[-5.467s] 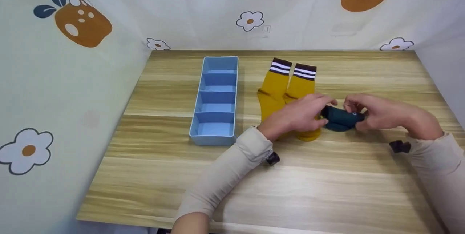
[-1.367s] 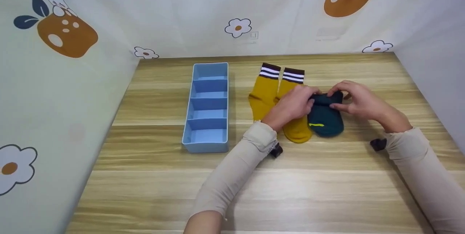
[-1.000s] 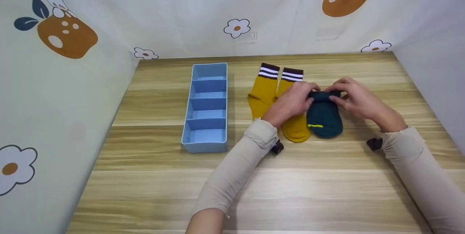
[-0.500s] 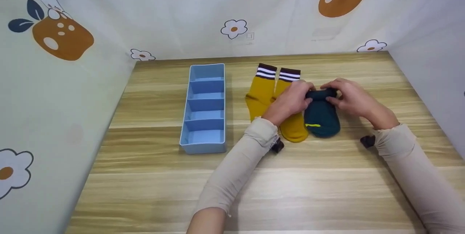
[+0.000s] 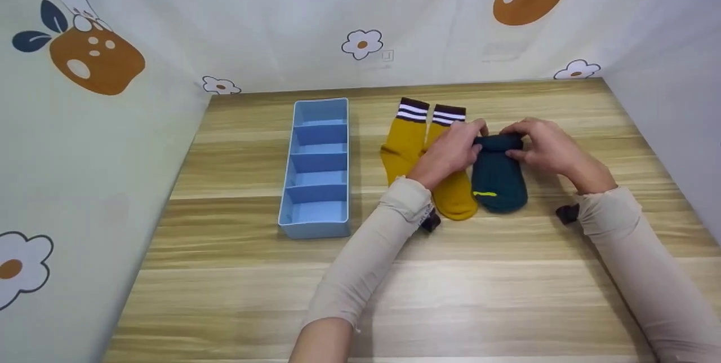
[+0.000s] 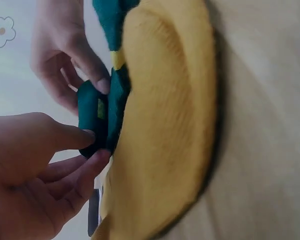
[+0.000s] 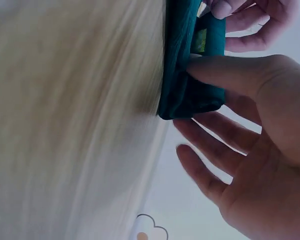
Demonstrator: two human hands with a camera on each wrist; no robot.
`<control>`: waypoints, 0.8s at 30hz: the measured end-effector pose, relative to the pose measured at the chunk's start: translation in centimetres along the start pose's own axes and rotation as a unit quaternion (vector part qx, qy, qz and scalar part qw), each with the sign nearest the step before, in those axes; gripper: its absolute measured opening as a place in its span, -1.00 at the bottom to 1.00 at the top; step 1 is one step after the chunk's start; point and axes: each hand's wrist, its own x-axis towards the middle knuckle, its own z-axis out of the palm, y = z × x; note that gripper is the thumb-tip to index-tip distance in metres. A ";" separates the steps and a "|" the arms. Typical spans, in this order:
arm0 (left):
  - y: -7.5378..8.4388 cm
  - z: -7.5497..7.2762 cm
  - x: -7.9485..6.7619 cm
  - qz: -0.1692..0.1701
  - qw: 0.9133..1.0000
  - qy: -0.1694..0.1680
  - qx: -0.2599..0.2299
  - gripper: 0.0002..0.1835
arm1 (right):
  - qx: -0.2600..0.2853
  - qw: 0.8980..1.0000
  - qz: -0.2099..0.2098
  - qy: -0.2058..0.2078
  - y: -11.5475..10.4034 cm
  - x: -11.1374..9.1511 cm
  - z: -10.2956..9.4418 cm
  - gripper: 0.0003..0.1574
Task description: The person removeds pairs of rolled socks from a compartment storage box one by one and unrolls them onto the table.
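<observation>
A dark green sock (image 5: 499, 182) with a yellow mark near its toe lies on the table, its far end turned over into a thick roll. My left hand (image 5: 453, 151) pinches the left end of that roll between thumb and fingers, its wrist above the yellow socks. At the other end, my right hand (image 5: 555, 149) grips the roll with thumb in front and fingers behind. The right wrist view shows the rolled layers of the green sock (image 7: 182, 95) under the thumb. Whether one sock or a stacked pair is rolled, I cannot tell.
Two mustard-yellow socks (image 5: 405, 137) with dark, white-striped cuffs lie flat just left of the green one, partly under my left hand. Farther left stands a light blue organizer box (image 5: 315, 230) with several compartments. Patterned cloth walls (image 5: 281, 30) border the wooden table (image 5: 225, 284).
The green sock, earlier a folded bundle lifted between both hands, now lies flat with its toe towards me. The right hand has moved in onto the roll, which is now straighter.
</observation>
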 end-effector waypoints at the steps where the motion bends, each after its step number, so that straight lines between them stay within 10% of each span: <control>1: -0.1 0.0 0.1 -0.002 1.000 0.000 0.000 -0.68 | 0.002 1.000 0.009 -0.004 0.0 0.0 0.0 -0.44; 24: -0.7 0.9 1.0 -0.044 0.993 0.107 -0.009 -0.50 | 0.027 0.997 0.050 0.046 0.4 1.5 -0.3 -0.56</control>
